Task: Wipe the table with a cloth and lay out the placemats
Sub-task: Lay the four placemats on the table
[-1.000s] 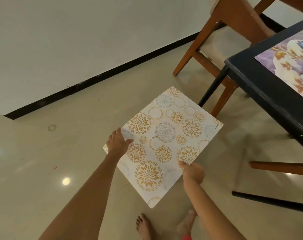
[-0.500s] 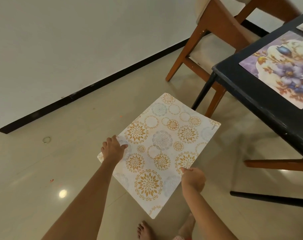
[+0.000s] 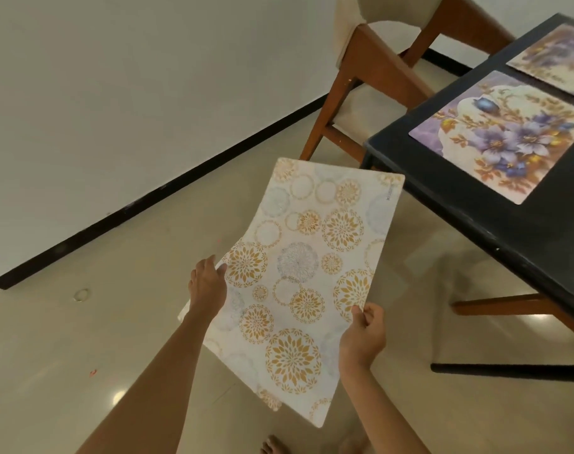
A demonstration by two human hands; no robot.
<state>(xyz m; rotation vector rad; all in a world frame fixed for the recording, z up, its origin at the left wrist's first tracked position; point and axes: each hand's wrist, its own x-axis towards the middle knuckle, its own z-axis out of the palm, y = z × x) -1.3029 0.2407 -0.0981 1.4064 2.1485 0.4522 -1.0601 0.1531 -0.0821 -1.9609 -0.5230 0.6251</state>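
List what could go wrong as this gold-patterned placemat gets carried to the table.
1. The gold-patterned placemat is held only at its side edges by the left hand and right hand; it already bows, so it may flop or slip.
2. Its far corner sits near the black table edge and could catch there.
3. Laid carelessly, it might overlap the purple floral placemat near that corner.

A home dining area: a black table (image 3: pixel 469 204) set with floral placemats (image 3: pixel 505 139), a wooden chair (image 3: pixel 374 80) with a cream cushioned seat pulled up to it, a glossy beige tiled floor (image 3: pixel 82 355), a plain white wall (image 3: pixel 115 93) with a dark skirting board (image 3: pixel 167 188), and bare feet (image 3: pixel 272 447) on the floor
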